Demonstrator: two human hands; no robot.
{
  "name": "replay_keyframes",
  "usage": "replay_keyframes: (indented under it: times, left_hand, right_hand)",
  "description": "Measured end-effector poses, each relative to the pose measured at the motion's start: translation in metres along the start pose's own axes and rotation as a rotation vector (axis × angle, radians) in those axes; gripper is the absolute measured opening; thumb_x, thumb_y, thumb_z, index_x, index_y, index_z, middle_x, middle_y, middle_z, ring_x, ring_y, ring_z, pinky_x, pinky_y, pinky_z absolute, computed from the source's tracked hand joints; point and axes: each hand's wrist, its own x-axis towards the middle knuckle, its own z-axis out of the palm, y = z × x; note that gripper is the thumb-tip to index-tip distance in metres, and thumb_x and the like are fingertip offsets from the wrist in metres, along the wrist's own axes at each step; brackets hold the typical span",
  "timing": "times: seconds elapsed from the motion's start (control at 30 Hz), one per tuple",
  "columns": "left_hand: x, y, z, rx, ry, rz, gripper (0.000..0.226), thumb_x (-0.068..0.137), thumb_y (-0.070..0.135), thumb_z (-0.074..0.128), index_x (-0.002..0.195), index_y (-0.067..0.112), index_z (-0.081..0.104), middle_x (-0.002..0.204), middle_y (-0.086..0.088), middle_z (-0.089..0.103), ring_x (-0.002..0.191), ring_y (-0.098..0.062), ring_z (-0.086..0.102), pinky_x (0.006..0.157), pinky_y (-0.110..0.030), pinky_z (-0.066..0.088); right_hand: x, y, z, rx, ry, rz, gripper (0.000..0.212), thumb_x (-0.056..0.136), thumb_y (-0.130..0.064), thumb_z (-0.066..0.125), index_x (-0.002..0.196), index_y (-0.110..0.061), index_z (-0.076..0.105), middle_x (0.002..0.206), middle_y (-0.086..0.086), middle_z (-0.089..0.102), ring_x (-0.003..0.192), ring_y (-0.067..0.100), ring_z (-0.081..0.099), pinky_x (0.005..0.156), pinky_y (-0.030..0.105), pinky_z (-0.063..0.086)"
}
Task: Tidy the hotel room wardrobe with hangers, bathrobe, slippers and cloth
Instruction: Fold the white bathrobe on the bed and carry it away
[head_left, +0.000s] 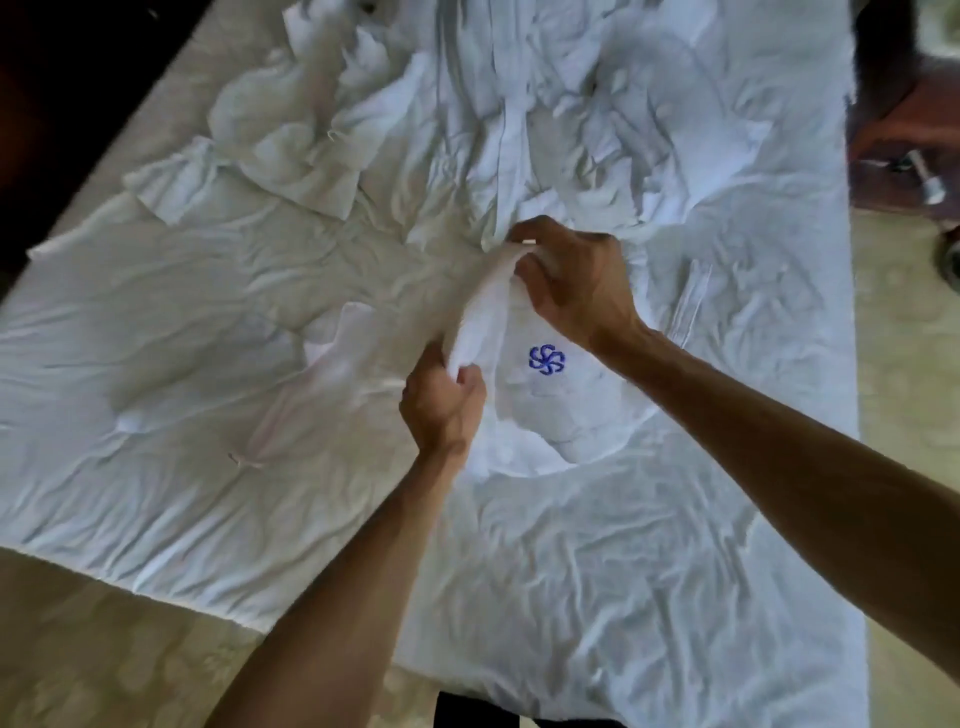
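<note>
- A pale patterned bedcover (130, 649) shows at the near left and along the right edge, and wrinkled white fabric is spread over most of it.
- The large white bathrobe (597, 545) lies flat and creased across the middle, reaching from the near edge toward the far side of the bed.
- A blue pinwheel-shaped embroidered logo (546, 359) sits on the robe's chest, just between the two hands.
- The left hand (441, 405) has its fingers curled tight round the lower end of a raised fold of the robe's front edge (483, 312).
- The right hand (571, 280) pinches the upper end of that same fold between thumb and curled fingers, lifting it off the bed.
- The fold runs as a narrow ridge from one hand to the other, up and to the right.
- A crumpled white cloth (291, 130) lies bunched at the far left of the bed, well apart from the hands.
- Dark wooden furniture (904, 130) stands beyond the right edge of the bed; what lies on it is too blurred to tell.
</note>
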Motion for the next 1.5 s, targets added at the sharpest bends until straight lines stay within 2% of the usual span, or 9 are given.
replay_keyframes:
  times: [0.17, 0.33, 0.43, 0.53, 1.0, 1.13, 1.23, 1.33, 1.5]
  left_hand:
    - [0.095, 0.156, -0.141, -0.103, 0.239, 0.421, 0.040, 0.073, 0.020, 0.054, 0.110, 0.009, 0.064, 0.096, -0.013, 0.072, 0.093, -0.037, 0.066, 0.077, -0.041, 0.052]
    - [0.125, 0.308, -0.288, -0.072, 0.422, 0.758, 0.024, 0.073, 0.019, 0.051, 0.094, 0.012, 0.060, 0.083, -0.009, 0.065, 0.079, -0.032, 0.060, 0.064, -0.034, 0.040]
    - [0.130, 0.356, -0.338, -0.079, 0.366, 0.873, 0.021, 0.073, 0.023, 0.048, 0.085, 0.008, 0.058, 0.074, -0.011, 0.062, 0.066, -0.030, 0.056, 0.058, -0.041, 0.047]
    - [0.124, 0.372, -0.348, -0.149, 0.064, 0.886, 0.013, 0.068, 0.017, 0.050, 0.068, 0.004, 0.049, 0.063, -0.006, 0.042, 0.056, -0.017, 0.038, 0.051, -0.033, 0.027]
    - [-0.030, 0.108, 0.018, 0.264, -1.215, 0.481, 0.014, 0.080, 0.031, 0.047, 0.074, 0.019, 0.042, 0.076, -0.001, 0.034, 0.070, -0.017, 0.028, 0.065, -0.029, 0.030]
    - [-0.068, 0.027, 0.080, 0.277, -1.185, 0.336, 0.039, 0.065, 0.041, 0.043, 0.069, 0.011, 0.068, 0.062, 0.002, 0.055, 0.060, -0.016, 0.047, 0.057, -0.029, 0.034]
    - [-0.069, -0.006, 0.104, 0.262, -1.054, 0.313, 0.040, 0.069, 0.040, 0.046, 0.053, 0.005, 0.056, 0.044, 0.006, 0.044, 0.051, -0.009, 0.044, 0.049, -0.026, 0.036]
    - [-0.048, -0.012, 0.112, 0.288, -0.911, 0.353, 0.039, 0.073, 0.042, 0.043, 0.059, 0.006, 0.051, 0.056, -0.005, 0.051, 0.064, -0.024, 0.055, 0.063, -0.035, 0.045]
    - [0.016, 0.017, 0.091, 0.260, -0.592, 0.372, 0.045, 0.078, 0.034, 0.038, 0.075, -0.002, 0.065, 0.082, -0.029, 0.067, 0.080, -0.039, 0.065, 0.070, -0.040, 0.051]
  right_hand:
    - [0.128, -0.065, -0.125, 0.071, 0.334, 0.019, 0.021, 0.088, -0.016, 0.055, 0.100, -0.009, 0.071, 0.075, 0.003, 0.071, 0.064, 0.021, 0.064, 0.065, 0.032, 0.051]
    - [0.213, -0.135, -0.256, 0.101, 0.606, -0.055, 0.014, 0.085, -0.020, 0.060, 0.090, -0.020, 0.073, 0.075, -0.026, 0.059, 0.070, -0.010, 0.055, 0.068, 0.014, 0.041]
    - [0.229, -0.146, -0.316, 0.053, 0.633, -0.110, 0.005, 0.087, -0.026, 0.065, 0.087, -0.027, 0.069, 0.081, -0.022, 0.063, 0.075, -0.004, 0.059, 0.065, 0.021, 0.046]
    - [0.213, -0.130, -0.345, -0.080, 0.460, -0.002, 0.026, 0.087, -0.035, 0.065, 0.100, -0.015, 0.076, 0.093, -0.006, 0.071, 0.079, 0.001, 0.063, 0.063, 0.013, 0.046]
    - [-0.200, 0.125, -0.179, 0.032, -0.407, 0.972, 0.049, 0.084, -0.036, 0.077, 0.046, -0.018, 0.051, 0.045, -0.012, 0.032, 0.043, 0.005, 0.028, 0.043, 0.022, 0.024]
    - [-0.279, 0.147, -0.140, 0.047, -0.482, 1.072, 0.040, 0.081, -0.034, 0.080, 0.047, -0.024, 0.061, 0.046, -0.010, 0.039, 0.047, 0.009, 0.037, 0.043, 0.021, 0.027]
    - [-0.295, 0.158, -0.114, 0.003, -0.500, 1.051, 0.032, 0.080, -0.035, 0.079, 0.060, -0.013, 0.070, 0.052, -0.001, 0.053, 0.052, 0.013, 0.049, 0.049, 0.025, 0.036]
    - [-0.277, 0.165, -0.093, -0.031, -0.500, 0.994, 0.027, 0.081, -0.038, 0.078, 0.070, -0.015, 0.076, 0.064, 0.011, 0.066, 0.064, 0.025, 0.063, 0.058, 0.032, 0.048]
    - [-0.207, 0.160, -0.080, -0.015, -0.486, 0.796, 0.024, 0.083, -0.041, 0.077, 0.072, -0.021, 0.071, 0.060, 0.001, 0.058, 0.054, 0.010, 0.050, 0.046, 0.013, 0.034]
